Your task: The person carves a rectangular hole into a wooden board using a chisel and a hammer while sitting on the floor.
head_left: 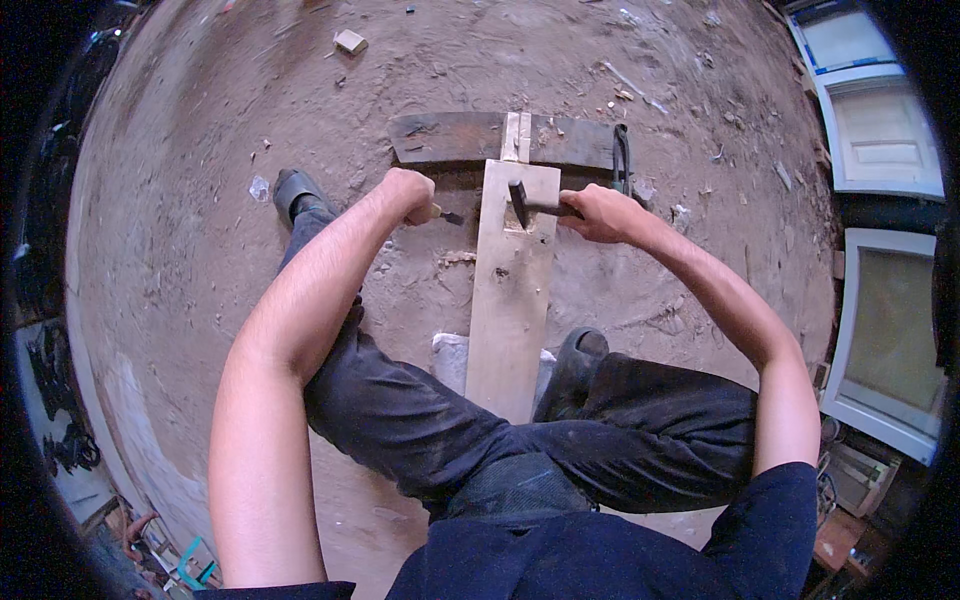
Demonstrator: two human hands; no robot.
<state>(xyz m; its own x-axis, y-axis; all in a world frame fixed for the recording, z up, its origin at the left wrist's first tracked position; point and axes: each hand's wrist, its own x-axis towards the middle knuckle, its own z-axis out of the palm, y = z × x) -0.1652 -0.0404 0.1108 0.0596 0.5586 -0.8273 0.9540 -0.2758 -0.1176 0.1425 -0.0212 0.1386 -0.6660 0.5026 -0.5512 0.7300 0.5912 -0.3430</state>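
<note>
A long pale board [505, 330] runs away from me between my legs, with a squared cut hollow near its far end. My left hand [408, 196] is closed round a chisel [450, 216], its blade pointing right and apart from the board's left edge. On the other side, my right hand [603, 213] grips a hammer [519, 204] by its handle. The hammer's head is over the hollow and partly hides it; whether it touches the wood I cannot tell. The board's far end lies by a dark crosswise plank [450, 137] with a narrow pale strip [516, 135] across it.
A dark looped tool with a green part [621, 160] leans at the plank's right end. Whitish cloth [452, 352] shows under the board. A wood block [350, 42] and scraps lie on the dirt floor. White framed panels [885, 345] stand along the right.
</note>
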